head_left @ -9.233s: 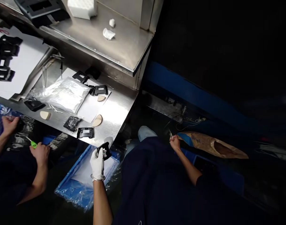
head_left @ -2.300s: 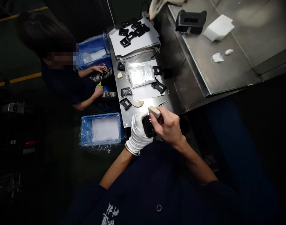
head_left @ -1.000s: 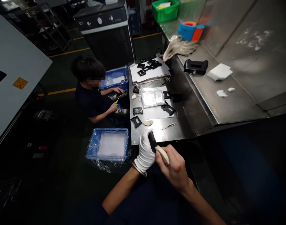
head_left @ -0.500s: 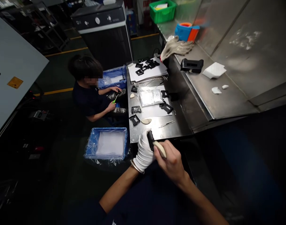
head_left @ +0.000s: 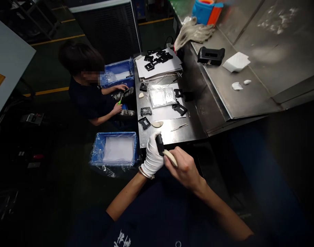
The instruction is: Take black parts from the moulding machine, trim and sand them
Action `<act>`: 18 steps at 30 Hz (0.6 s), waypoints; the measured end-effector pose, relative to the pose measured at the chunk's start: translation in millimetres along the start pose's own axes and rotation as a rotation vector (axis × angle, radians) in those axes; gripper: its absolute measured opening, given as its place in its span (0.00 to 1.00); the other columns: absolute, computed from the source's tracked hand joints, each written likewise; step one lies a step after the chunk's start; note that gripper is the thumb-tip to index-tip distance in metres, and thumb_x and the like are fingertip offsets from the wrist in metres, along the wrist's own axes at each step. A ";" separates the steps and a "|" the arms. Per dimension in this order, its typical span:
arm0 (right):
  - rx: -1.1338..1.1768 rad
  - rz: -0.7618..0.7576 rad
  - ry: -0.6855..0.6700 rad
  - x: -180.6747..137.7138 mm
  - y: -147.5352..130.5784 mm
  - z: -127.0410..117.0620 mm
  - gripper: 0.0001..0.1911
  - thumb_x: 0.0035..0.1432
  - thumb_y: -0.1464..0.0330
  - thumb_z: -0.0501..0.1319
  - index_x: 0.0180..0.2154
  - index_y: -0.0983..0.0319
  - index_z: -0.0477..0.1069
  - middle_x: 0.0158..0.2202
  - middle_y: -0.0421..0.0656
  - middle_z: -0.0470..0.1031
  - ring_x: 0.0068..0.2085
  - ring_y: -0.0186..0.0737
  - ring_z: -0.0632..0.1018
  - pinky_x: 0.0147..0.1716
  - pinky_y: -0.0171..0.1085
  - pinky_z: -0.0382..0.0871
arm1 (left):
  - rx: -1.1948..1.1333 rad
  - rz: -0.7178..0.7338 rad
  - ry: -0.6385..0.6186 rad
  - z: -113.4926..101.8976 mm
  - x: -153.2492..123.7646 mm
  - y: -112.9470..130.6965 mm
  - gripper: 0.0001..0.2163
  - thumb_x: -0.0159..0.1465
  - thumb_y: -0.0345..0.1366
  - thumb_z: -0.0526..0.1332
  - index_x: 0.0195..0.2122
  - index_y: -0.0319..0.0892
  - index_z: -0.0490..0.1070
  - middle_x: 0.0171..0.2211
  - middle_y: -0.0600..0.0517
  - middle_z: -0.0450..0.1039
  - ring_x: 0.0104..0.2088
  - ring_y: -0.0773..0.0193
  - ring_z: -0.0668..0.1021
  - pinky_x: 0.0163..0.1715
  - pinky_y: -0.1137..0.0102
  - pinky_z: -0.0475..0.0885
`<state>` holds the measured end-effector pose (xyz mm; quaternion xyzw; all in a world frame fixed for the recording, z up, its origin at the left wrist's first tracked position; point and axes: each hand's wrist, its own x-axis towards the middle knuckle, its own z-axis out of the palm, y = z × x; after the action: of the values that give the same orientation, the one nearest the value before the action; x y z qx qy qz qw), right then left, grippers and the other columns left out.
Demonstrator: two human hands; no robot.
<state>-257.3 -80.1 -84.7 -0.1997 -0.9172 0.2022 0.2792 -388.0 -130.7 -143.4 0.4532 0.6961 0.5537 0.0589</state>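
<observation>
My left hand (head_left: pixel 152 156), in a white glove, is closed around a small black plastic part (head_left: pixel 160 144) just off the table's near edge. My bare right hand (head_left: pixel 184 168) pinches a cream-coloured, flat rounded pad (head_left: pixel 170 158). The pad's tip touches the lower end of the black part. On the metal table (head_left: pixel 169 135) in front lie a similar half-round cream pad (head_left: pixel 157 124), a thin knife-like tool (head_left: pixel 179 127) and a black frame-shaped part (head_left: pixel 144 123). Which material the pad is made of I cannot tell.
A blue lined bin (head_left: pixel 97 148) stands left of the table; another blue bin (head_left: pixel 113 68) is behind it. A co-worker (head_left: pixel 82 89) sits at the left with a green-handled tool. A silver packet (head_left: pixel 162 97) and several black parts lie on the table. A metal ledge (head_left: pixel 239 103) rises at right.
The view has tilted down and shifted a little, so the scene sits higher and further left. Both hands keep their hold, the pad still against the black part.
</observation>
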 end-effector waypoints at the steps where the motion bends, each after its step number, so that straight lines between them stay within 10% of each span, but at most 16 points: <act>1: -0.002 -0.002 -0.009 0.1 0.5 -0.6 0.02 0.67 0.71 0.58 0.38 0.63 0.68 0.30 0.42 0.68 0.31 0.38 0.70 0.31 0.38 0.65 | 0.021 0.023 0.001 -0.4 -0.8 -0.8 0.26 0.61 0.39 0.63 0.59 0.42 0.62 0.53 0.40 0.71 0.52 0.49 0.77 0.55 0.51 0.74; 18: -0.013 -0.098 -0.078 -7.1 -10.8 -3.2 0.02 0.66 0.72 0.59 0.37 0.64 0.68 0.30 0.43 0.67 0.31 0.37 0.69 0.30 0.38 0.64 | -0.140 -0.065 0.018 -8.8 11.3 0.9 0.30 0.53 0.27 0.61 0.58 0.44 0.60 0.48 0.46 0.71 0.44 0.58 0.76 0.50 0.59 0.74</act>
<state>-252.7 -91.7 -80.2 -0.1484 -0.9373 0.1899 0.2517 -399.2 -129.1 -134.6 0.4201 0.6706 0.6029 0.1017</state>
